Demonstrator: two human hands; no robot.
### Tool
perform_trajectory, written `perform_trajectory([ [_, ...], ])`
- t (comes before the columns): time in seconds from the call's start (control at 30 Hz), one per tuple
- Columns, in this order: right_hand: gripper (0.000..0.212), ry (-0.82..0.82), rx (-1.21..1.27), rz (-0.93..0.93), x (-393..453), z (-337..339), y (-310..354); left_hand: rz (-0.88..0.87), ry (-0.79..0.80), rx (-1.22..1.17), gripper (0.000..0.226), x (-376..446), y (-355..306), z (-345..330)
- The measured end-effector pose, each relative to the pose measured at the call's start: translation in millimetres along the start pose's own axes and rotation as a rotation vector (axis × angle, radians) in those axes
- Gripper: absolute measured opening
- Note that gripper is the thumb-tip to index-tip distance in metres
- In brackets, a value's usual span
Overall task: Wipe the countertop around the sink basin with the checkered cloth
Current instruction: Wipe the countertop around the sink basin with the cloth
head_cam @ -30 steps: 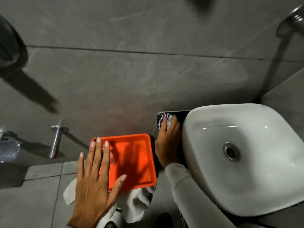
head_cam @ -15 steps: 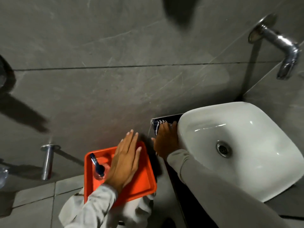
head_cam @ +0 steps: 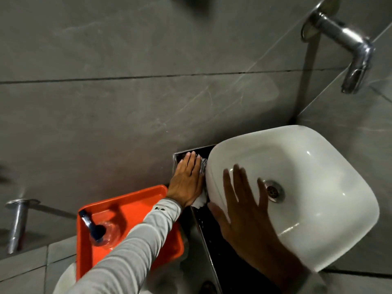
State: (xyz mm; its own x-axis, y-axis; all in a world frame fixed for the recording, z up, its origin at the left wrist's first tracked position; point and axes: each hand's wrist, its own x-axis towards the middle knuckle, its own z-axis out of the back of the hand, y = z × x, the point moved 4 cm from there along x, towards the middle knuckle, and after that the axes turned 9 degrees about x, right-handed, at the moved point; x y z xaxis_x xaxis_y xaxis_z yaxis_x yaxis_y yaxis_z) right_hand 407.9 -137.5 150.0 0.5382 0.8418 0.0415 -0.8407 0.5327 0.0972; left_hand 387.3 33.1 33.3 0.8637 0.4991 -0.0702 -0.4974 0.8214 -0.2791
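Left hand (head_cam: 186,181) flat, fingers straight, pressing the checkered cloth (head_cam: 202,166) on the dark countertop (head_cam: 203,221) left of the white sink (head_cam: 307,166); cloth mostly hidden under it. Right hand (head_cam: 246,206) open, blurred, over sink's near rim. Orange tray (head_cam: 135,200) left, partly behind sleeve.

Grey tiled walls (head_cam: 127,115), chrome wall tap (head_cam: 347,45).

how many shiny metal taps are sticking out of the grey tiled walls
2. One chrome tap sits upper right, above the white sink basin; another chrome tap at far left, beside the orange tray. Others may lie out of view.
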Motion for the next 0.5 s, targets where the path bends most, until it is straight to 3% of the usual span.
perform_trajectory([
  [0.23,0.085,-0.034,0.121,-0.004,-37,-26,2,-0.096,-0.051,0.051,0.058,19,6,-3],
  [0.5,0.090,-0.029,0.133,-0.016,-35,-22,4,-0.180,-0.082,0.001,0.064,-87,-24,-31],
])
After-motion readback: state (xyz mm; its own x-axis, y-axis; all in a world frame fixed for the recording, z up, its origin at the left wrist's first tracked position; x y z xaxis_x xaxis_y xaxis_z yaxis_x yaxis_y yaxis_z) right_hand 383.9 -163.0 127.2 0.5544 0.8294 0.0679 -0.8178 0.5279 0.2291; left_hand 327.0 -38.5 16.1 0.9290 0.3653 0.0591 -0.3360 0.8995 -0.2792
